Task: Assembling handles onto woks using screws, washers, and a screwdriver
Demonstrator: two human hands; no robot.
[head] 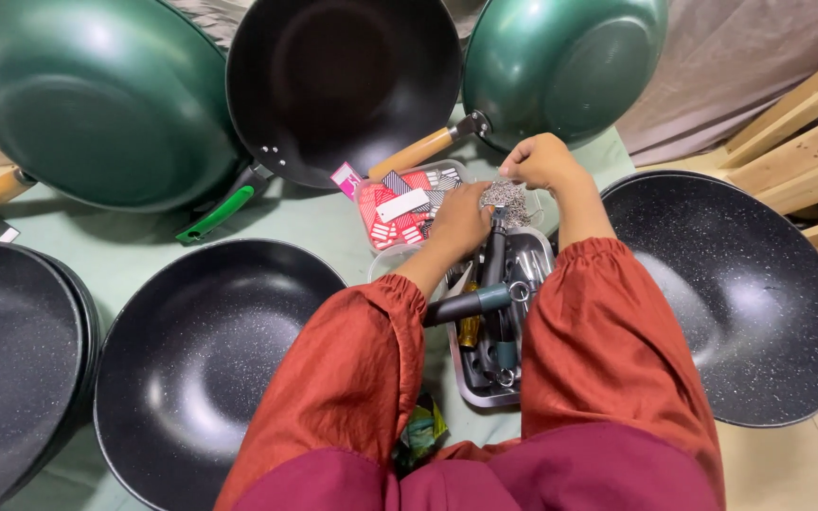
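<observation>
Both my arms wear rust-orange sleeves. My left hand (459, 220) and my right hand (543, 161) meet over a small tangle of silvery metal rings or chain (506, 197), and both pinch it. Below them a steel tray (481, 391) holds dark pan handles, one with a grey-green grip (471, 303), plus small tools. Left of my left hand stands a clear plastic box (407, 208) filled with red, white and dark tags.
Woks ring the work spot: speckled black ones at front left (205, 360), far left (11, 360) and right (750, 293), green ones leaning at the back (97, 95) (560, 61), a black one between them (343, 80). Wooden slats (807, 142) at right.
</observation>
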